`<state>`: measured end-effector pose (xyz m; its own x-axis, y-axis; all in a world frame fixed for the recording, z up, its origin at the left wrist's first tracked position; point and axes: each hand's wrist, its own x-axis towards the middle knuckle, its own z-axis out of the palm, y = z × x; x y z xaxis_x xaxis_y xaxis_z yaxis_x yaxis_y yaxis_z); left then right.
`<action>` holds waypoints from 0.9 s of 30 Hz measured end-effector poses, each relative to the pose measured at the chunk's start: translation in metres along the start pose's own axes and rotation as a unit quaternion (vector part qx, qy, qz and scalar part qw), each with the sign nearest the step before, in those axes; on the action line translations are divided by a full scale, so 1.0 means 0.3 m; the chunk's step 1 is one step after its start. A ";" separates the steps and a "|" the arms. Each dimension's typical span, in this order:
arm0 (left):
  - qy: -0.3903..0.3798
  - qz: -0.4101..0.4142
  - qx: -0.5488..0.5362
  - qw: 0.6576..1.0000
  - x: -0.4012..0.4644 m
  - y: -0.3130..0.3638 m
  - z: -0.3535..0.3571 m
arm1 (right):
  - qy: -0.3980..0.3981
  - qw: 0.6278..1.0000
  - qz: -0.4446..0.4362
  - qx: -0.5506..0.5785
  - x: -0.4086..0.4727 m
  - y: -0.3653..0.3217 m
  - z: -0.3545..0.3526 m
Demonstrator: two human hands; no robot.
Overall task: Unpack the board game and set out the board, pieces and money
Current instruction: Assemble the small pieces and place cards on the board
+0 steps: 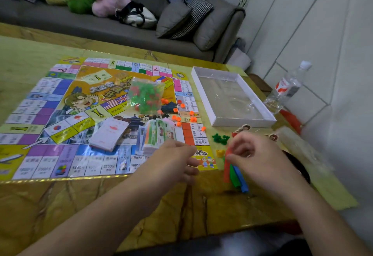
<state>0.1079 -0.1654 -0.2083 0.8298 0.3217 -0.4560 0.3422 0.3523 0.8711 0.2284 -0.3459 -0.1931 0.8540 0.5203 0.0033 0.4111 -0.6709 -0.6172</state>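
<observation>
Across the left of the worktop (pixel 60 205) the board (pixel 66 114) already lies flat and unfolded, its long side running left to right along the near edge. On it, moving rightward, sit a stack of cards (pixel 110 133), then a bundle of paper money (pixel 159 136) still banded together, and above them a clear bag of green and red pieces (pixel 146 95) that looks unopened. Loose orange pieces (pixel 178 118) are scattered down the board's right margin, with a small heap of green ones (pixel 221 138) just off its corner.

Next comes the left hand (pixel 173 163), hovering over the board's near right corner with its fingers loosely curled and nothing in them, just beside the money. The right hand (pixel 260 159) is further right, off the board, pinching the top of a bunch of coloured sticks (pixel 235 175) (red, green and blue, possibly stands for the character tokens, though motion blur makes that unsure). Their long axis runs away from the fingers down toward the worktop's near edge.

The money lies up and left of the idle left hand, clearly nearer to it than to the busy right, so it seems the natural one to spread the notes.

Beyond, the empty box tray (pixel 203 96) rests right of the board, with a water bottle (pixel 290 84) at the far right.
</observation>
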 end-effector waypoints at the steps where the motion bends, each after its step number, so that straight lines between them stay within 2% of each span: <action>1: 0.012 0.009 0.011 1.000 0.002 0.002 -0.011 | -0.017 0.998 -0.002 -0.057 -0.002 0.008 0.016; 3: 0.017 0.023 0.011 1.000 -0.002 0.005 -0.021 | -0.034 0.990 -0.015 -0.137 -0.009 0.011 0.047; 8: 0.021 0.043 0.011 0.999 0.001 0.003 -0.030 | -0.024 0.970 -0.064 -0.232 -0.016 0.017 0.077; 13: 0.033 0.053 0.021 0.998 0.015 0.019 -0.067 | 0.062 0.982 -0.061 -0.167 0.017 -0.039 0.050; 16: 0.056 0.056 0.033 0.996 0.029 0.042 -0.091 | 0.042 0.988 -0.065 -0.130 0.134 -0.145 0.066; 19: 0.082 0.061 0.041 0.994 0.053 0.071 -0.115 | 0.007 0.987 -0.073 -0.140 0.334 -0.227 0.127; 24: 0.099 0.059 0.032 0.993 0.079 0.100 -0.159 | -0.012 0.980 -0.059 -0.187 0.632 -0.231 0.259; 27: 0.106 0.058 0.022 0.992 0.099 0.109 -0.187 | 0.006 0.981 -0.054 -0.188 0.723 -0.229 0.328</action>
<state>0.1189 -0.0952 -0.2036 0.7549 0.5369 -0.3766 0.2725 0.2656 0.9248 0.3542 -0.1350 -0.2275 0.8017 0.5943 0.0637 0.5862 -0.7610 -0.2780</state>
